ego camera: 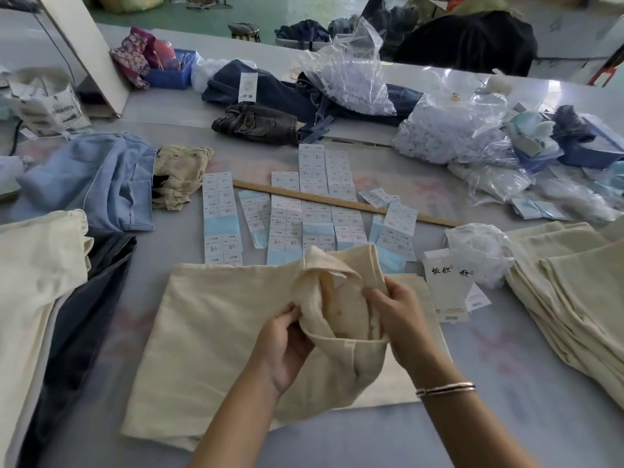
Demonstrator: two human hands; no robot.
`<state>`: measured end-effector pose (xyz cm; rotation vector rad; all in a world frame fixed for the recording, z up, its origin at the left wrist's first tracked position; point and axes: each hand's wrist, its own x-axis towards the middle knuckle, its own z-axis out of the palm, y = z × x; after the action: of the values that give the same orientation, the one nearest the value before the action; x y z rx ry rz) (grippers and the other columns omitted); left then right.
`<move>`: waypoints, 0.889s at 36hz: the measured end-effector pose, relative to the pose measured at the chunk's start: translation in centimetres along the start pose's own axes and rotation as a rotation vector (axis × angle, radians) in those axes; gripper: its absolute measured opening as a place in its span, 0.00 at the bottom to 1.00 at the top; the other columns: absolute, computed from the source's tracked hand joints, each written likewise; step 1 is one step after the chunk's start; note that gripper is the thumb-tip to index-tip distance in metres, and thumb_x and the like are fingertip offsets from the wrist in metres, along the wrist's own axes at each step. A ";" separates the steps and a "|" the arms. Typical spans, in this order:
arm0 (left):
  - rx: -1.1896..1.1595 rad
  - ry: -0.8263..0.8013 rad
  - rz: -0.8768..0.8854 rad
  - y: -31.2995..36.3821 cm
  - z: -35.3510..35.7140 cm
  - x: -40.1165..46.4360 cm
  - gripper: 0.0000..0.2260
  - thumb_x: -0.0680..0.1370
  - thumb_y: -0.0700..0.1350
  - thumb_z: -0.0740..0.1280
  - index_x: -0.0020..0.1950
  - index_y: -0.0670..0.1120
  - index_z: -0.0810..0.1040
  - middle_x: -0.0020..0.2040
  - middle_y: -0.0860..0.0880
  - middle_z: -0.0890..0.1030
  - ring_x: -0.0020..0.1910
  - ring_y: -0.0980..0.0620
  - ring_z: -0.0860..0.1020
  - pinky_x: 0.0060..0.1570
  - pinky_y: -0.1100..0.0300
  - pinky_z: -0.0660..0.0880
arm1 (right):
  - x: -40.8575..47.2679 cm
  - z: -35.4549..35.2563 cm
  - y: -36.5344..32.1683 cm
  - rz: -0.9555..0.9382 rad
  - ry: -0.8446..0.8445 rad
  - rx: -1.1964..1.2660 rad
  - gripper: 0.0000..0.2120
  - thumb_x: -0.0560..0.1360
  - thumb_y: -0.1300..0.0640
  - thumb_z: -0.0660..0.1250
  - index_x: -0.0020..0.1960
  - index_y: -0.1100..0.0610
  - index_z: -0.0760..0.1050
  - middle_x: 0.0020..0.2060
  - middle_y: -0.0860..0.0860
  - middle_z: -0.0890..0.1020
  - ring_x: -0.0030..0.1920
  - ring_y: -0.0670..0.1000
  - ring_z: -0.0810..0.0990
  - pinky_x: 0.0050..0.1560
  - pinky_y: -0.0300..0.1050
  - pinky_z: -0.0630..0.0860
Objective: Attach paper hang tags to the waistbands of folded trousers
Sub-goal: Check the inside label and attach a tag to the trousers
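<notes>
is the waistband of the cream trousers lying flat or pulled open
Pulled open: the left hand and right hand grip the waistband of the cream trousers, lifting it so the inside shows.

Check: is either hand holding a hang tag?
No: both the left hand and right hand grip the cream trousers' waistband.

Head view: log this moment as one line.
left hand: grips waistband | right hand: grips waistband | cream trousers: folded on table | hang tags: unattached, beside
</notes>
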<state>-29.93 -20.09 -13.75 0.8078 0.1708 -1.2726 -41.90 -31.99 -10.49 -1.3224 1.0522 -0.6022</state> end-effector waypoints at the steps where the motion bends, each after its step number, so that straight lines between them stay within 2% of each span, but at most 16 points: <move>1: 0.000 -0.012 -0.019 0.2 -0.2 -0.1 0.14 0.81 0.39 0.56 0.52 0.42 0.82 0.44 0.43 0.85 0.38 0.49 0.84 0.36 0.57 0.81 | 0.0 -0.1 -0.2 0.032 -0.019 0.073 0.07 0.74 0.66 0.64 0.43 0.60 0.81 0.37 0.55 0.85 0.37 0.52 0.82 0.37 0.44 0.79; 3: 0.061 -0.027 -0.042 0.7 -0.4 -0.2 0.14 0.81 0.39 0.55 0.54 0.43 0.81 0.45 0.44 0.85 0.39 0.48 0.84 0.37 0.56 0.81 | -0.1 -0.1 -0.3 0.070 -0.047 0.159 0.08 0.74 0.67 0.64 0.44 0.61 0.81 0.38 0.57 0.85 0.38 0.52 0.83 0.35 0.42 0.79; 5: 0.173 -0.026 -0.035 1.1 -0.2 -0.3 0.14 0.81 0.43 0.56 0.59 0.44 0.80 0.48 0.44 0.85 0.43 0.48 0.84 0.41 0.56 0.81 | -0.3 0.1 -0.2 0.053 -0.051 0.120 0.08 0.74 0.67 0.63 0.44 0.60 0.81 0.38 0.57 0.85 0.37 0.52 0.83 0.35 0.43 0.79; 7: 0.305 -0.010 -0.004 1.5 0.5 -0.6 0.18 0.79 0.53 0.60 0.62 0.45 0.79 0.54 0.44 0.84 0.51 0.47 0.83 0.49 0.53 0.79 | -0.6 0.7 -0.1 -0.006 -0.029 -0.011 0.09 0.73 0.67 0.63 0.45 0.58 0.80 0.39 0.56 0.85 0.37 0.51 0.82 0.36 0.43 0.78; 8: 0.396 0.019 0.044 1.6 0.9 -0.7 0.20 0.76 0.58 0.64 0.62 0.48 0.78 0.55 0.45 0.84 0.53 0.47 0.83 0.49 0.53 0.79 | -0.8 1.0 0.0 -0.048 -0.013 -0.105 0.09 0.73 0.67 0.63 0.45 0.56 0.80 0.38 0.54 0.84 0.37 0.50 0.81 0.36 0.42 0.78; 10: 0.588 0.088 0.188 2.0 1.8 -0.9 0.26 0.68 0.62 0.70 0.62 0.52 0.74 0.56 0.48 0.83 0.53 0.49 0.82 0.49 0.51 0.80 | -1.3 1.7 0.1 -0.143 -0.009 -0.303 0.09 0.71 0.65 0.64 0.45 0.53 0.78 0.36 0.50 0.83 0.37 0.49 0.80 0.37 0.43 0.76; 12: 0.697 0.066 0.271 2.2 2.6 -1.1 0.29 0.65 0.62 0.73 0.62 0.55 0.72 0.56 0.51 0.82 0.53 0.52 0.82 0.53 0.52 0.79 | -1.9 2.4 0.0 -0.197 -0.041 -0.379 0.08 0.71 0.63 0.66 0.45 0.52 0.78 0.36 0.49 0.82 0.37 0.49 0.80 0.38 0.45 0.77; 15: 0.721 0.044 0.293 2.5 3.5 -1.4 0.24 0.66 0.64 0.73 0.55 0.52 0.80 0.49 0.52 0.85 0.48 0.54 0.83 0.48 0.57 0.80 | -2.5 3.1 -0.2 -0.284 -0.074 -0.398 0.07 0.68 0.56 0.64 0.44 0.49 0.77 0.33 0.44 0.81 0.33 0.41 0.77 0.34 0.35 0.73; 18: 0.794 0.088 0.331 2.8 3.3 -1.4 0.22 0.68 0.62 0.69 0.50 0.46 0.83 0.45 0.47 0.85 0.48 0.50 0.83 0.49 0.53 0.80 | -2.5 3.5 -0.5 -0.354 -0.077 -0.504 0.05 0.71 0.48 0.64 0.43 0.47 0.76 0.32 0.42 0.79 0.35 0.41 0.77 0.31 0.34 0.71; 20: 0.771 0.081 0.318 2.8 3.0 -1.2 0.18 0.75 0.55 0.68 0.50 0.40 0.82 0.47 0.40 0.84 0.47 0.46 0.83 0.48 0.49 0.80 | -2.1 3.6 -0.8 -0.349 -0.043 -0.564 0.12 0.73 0.41 0.63 0.42 0.49 0.75 0.32 0.45 0.79 0.34 0.43 0.77 0.34 0.39 0.72; 21: 0.738 0.085 0.302 2.9 2.8 -1.1 0.14 0.78 0.50 0.66 0.50 0.39 0.81 0.46 0.39 0.84 0.45 0.46 0.83 0.44 0.51 0.80 | -1.7 3.5 -0.9 -0.341 -0.032 -0.589 0.14 0.74 0.41 0.62 0.40 0.51 0.75 0.31 0.46 0.79 0.33 0.45 0.76 0.35 0.42 0.73; 23: 0.701 0.104 0.281 3.0 2.4 -1.1 0.09 0.80 0.44 0.64 0.49 0.41 0.82 0.43 0.42 0.85 0.40 0.49 0.84 0.37 0.58 0.80 | -1.2 3.4 -1.4 -0.331 -0.045 -0.628 0.16 0.77 0.43 0.61 0.37 0.53 0.75 0.29 0.49 0.78 0.32 0.49 0.75 0.36 0.47 0.73; 24: 0.698 0.113 0.276 3.1 2.2 -1.1 0.09 0.80 0.42 0.64 0.47 0.42 0.82 0.42 0.43 0.85 0.39 0.50 0.84 0.35 0.60 0.80 | -1.0 3.2 -1.6 -0.321 -0.051 -0.632 0.16 0.77 0.46 0.62 0.36 0.54 0.76 0.29 0.50 0.79 0.32 0.51 0.75 0.35 0.47 0.73; 26: 0.695 0.124 0.265 3.3 1.7 -1.2 0.10 0.80 0.40 0.63 0.45 0.42 0.83 0.39 0.44 0.85 0.37 0.50 0.83 0.34 0.60 0.79 | -0.4 2.7 -2.1 -0.269 -0.051 -0.558 0.15 0.77 0.51 0.63 0.37 0.58 0.77 0.30 0.54 0.80 0.32 0.51 0.75 0.34 0.43 0.72; 29: 0.752 0.112 0.278 3.4 0.9 -1.5 0.11 0.79 0.39 0.63 0.43 0.42 0.84 0.38 0.45 0.85 0.37 0.50 0.83 0.35 0.60 0.79 | 0.5 2.0 -3.0 -0.141 -0.082 -0.374 0.13 0.76 0.54 0.62 0.41 0.62 0.79 0.36 0.61 0.82 0.35 0.54 0.77 0.36 0.48 0.73; 32: 0.790 0.045 0.257 2.8 0.3 -2.1 0.12 0.79 0.36 0.63 0.42 0.44 0.85 0.41 0.43 0.85 0.39 0.48 0.84 0.36 0.60 0.79 | 1.3 2.1 -3.7 -0.089 -0.089 -0.404 0.16 0.77 0.53 0.60 0.35 0.61 0.75 0.30 0.56 0.76 0.32 0.52 0.72 0.31 0.44 0.68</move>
<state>-28.17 -18.46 -11.12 1.4779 -0.4199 -1.0667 -38.72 -32.88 -7.43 -1.7391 1.0810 -0.4026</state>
